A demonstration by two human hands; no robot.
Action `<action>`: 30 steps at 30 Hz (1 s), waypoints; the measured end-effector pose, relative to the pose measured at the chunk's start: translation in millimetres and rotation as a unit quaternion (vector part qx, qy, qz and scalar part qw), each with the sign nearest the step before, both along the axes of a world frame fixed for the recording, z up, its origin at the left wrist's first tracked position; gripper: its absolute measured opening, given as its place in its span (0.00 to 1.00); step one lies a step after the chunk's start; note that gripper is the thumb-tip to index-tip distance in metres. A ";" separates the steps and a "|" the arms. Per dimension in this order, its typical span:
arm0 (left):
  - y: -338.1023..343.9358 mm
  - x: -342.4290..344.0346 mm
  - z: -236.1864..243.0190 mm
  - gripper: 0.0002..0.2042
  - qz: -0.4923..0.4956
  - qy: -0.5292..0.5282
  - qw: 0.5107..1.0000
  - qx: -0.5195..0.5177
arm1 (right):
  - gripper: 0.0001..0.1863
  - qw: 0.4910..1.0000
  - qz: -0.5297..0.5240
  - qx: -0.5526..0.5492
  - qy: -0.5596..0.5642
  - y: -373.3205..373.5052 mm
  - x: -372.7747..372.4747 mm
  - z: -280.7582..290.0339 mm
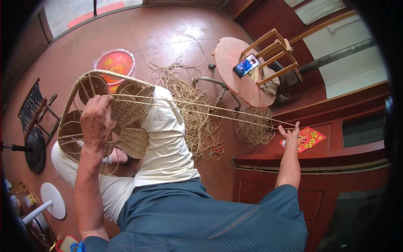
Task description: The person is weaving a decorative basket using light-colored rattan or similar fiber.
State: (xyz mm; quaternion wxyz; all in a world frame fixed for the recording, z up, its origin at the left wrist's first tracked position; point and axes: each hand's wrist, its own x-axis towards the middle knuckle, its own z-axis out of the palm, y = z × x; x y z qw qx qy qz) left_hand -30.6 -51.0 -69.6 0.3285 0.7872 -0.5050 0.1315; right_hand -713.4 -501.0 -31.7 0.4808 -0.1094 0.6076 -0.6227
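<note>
Looking at the head view, you have the woven basket [136, 140] resting over your knees, with your left hand [96, 119] curled above it where two strands of cord [176, 101] meet your fingers; whether they pinch cord or basket is hidden. Your right hand [289, 132] reaches far out, palm up, fingers spread, the strands running taut to its fingers. Between your hands, loose cord [197, 119] heaps on the floor near the scissors [217, 150].
</note>
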 end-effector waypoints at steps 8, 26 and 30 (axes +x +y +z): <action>-5.5 -1.7 4.9 0.06 -0.011 0.018 1.000 0.010 | 0.42 0.999 -0.024 0.000 -0.036 -10.0 -94.9 -23.1; -11.6 2.1 -7.8 0.07 -0.007 0.025 1.000 0.002 | 0.60 0.991 0.030 -0.025 0.126 -58.6 -237.1 20.9; -10.8 -4.2 4.9 0.05 0.028 -0.028 0.999 0.000 | 0.20 0.939 0.235 0.147 0.205 -52.0 -172.9 -63.9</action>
